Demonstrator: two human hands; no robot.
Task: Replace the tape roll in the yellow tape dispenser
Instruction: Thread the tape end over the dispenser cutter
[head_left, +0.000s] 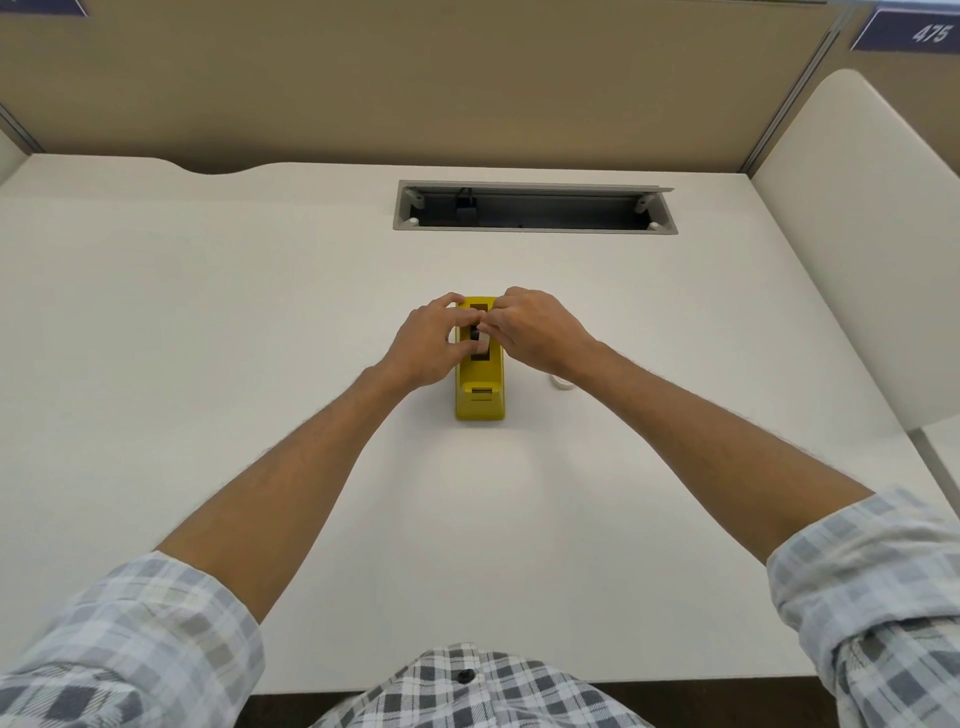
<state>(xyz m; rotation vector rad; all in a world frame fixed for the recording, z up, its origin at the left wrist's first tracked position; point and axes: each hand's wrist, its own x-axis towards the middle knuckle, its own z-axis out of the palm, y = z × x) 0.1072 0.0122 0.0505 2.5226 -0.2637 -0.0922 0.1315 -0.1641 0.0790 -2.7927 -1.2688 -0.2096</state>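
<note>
The yellow tape dispenser (480, 392) stands on the white desk (208, 364), its cutter end toward me. Both hands meet over its open slot. My left hand (428, 343) wraps the dispenser's left side, fingers curled at the top. My right hand (535, 330) comes in from the right, fingertips pinching a tape roll (479, 339) with a black core that sits in the slot. Most of the roll is hidden by my fingers. A small white ring-shaped object (561, 383), possibly another roll, peeks out from under my right wrist.
A grey recessed cable tray (535, 208) lies open at the back of the desk. Beige partition panels (467, 78) close off the rear, and a white divider (857, 234) stands at the right. My checked sleeves fill the bottom corners.
</note>
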